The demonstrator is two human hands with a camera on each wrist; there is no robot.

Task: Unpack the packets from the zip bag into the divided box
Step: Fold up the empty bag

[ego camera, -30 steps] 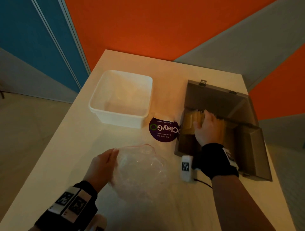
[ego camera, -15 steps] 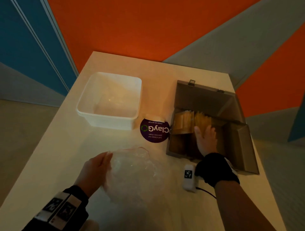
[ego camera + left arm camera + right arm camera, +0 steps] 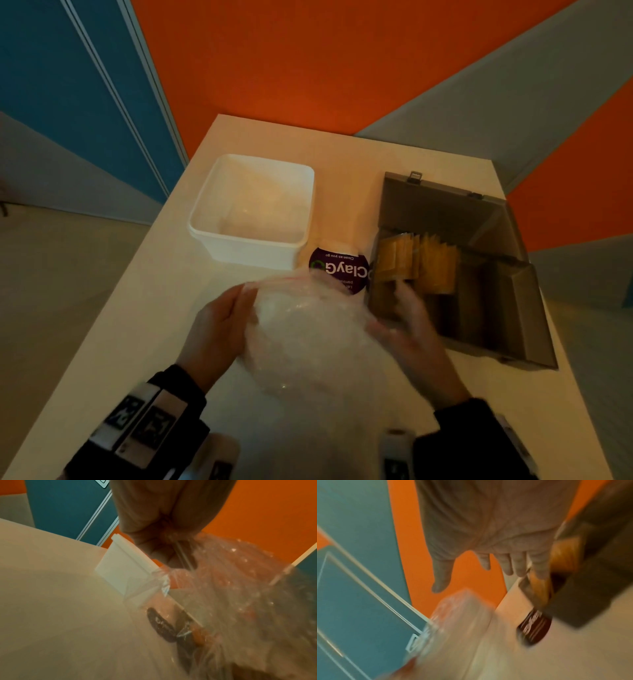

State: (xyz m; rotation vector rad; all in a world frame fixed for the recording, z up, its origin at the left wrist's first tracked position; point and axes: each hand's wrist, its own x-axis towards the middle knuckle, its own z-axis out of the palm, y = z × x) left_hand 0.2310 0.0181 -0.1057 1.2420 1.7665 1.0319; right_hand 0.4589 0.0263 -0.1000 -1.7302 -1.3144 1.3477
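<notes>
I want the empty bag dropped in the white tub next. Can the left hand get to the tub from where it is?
Probably yes. The left hand grips the zip bag, and only bare table lies between it and the open-topped white tub.

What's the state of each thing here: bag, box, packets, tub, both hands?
Zip bag: crumpled, held up off the table, looks empty.
Divided box: lid open.
Packets: standing in the box's far-left compartments.
White tub: open; contents unclear.
Left hand: grips the bag's edge.
Right hand: fingers spread, empty, behind the bag.
</notes>
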